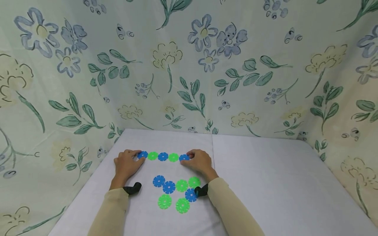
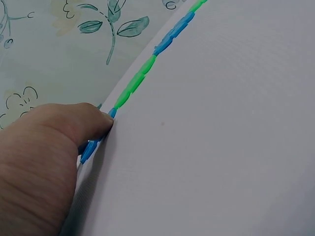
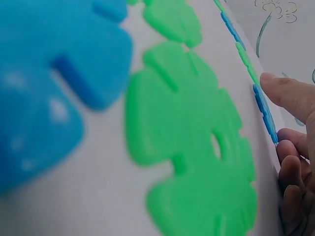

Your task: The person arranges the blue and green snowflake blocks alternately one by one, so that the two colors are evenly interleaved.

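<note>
A straight row of flower-shaped plastic discs, blue and green in turn, lies on the white table. My left hand (image 1: 127, 164) pinches the blue disc at the row's left end (image 1: 143, 154) between thumb and forefinger. In the left wrist view the thumb (image 2: 93, 120) covers part of that disc. At the opposite end my right hand (image 1: 200, 162) pinches another blue disc (image 3: 265, 114), its thumb and fingers at opposite edges. Between them sit a green disc (image 1: 152, 156), a middle blue disc (image 1: 163, 156) and a second green disc (image 1: 173, 157), edge to edge.
Nearer the body, several loose discs lie flat, among them a blue one (image 1: 158, 181) and a green one (image 1: 164, 201). Another blue disc (image 1: 191, 195) lies beside the right wrist's black camera (image 1: 202, 190). Floral cloth (image 1: 189, 65) hangs behind the white table (image 1: 265, 183).
</note>
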`<state>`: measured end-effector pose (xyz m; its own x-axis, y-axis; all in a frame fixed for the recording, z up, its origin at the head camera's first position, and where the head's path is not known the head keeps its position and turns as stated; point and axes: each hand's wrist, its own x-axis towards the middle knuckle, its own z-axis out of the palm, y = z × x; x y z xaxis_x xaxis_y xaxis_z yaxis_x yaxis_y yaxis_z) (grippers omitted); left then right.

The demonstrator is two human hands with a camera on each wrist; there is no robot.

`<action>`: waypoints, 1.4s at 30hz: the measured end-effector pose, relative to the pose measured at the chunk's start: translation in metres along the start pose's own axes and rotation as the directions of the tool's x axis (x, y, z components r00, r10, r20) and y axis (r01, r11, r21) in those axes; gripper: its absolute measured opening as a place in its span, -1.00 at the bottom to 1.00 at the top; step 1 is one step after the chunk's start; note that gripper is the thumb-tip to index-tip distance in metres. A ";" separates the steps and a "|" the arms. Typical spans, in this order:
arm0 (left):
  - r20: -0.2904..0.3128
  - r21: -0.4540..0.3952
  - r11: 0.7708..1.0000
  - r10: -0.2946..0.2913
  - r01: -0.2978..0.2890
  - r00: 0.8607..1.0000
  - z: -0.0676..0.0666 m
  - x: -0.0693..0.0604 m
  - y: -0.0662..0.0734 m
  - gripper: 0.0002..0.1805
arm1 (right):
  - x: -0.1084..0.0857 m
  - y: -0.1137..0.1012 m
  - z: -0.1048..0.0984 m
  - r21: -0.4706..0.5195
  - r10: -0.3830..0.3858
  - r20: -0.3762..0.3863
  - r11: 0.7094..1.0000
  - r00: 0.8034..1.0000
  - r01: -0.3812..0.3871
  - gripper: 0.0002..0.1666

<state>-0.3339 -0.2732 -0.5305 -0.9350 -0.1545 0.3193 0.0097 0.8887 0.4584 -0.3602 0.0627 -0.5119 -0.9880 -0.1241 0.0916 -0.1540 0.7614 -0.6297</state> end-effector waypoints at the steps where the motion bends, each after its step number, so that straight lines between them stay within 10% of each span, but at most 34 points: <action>1: -0.001 0.000 1.000 0.001 -0.001 1.000 0.000 0.000 0.000 -0.47 | 0.000 0.000 0.000 0.002 -0.001 0.000 1.000 1.000 0.001 -0.41; 42: 0.008 -0.007 1.000 0.003 -0.003 1.000 0.000 0.000 -0.001 -0.49 | -0.014 0.008 -0.060 0.182 -0.179 -0.008 0.967 0.984 0.178 -0.58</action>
<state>-0.3342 -0.2745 -0.5312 -0.9379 -0.1485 0.3136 0.0147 0.8859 0.4636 -0.3476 0.1089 -0.4722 -0.9444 -0.2539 0.2089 -0.3231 0.5986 -0.7330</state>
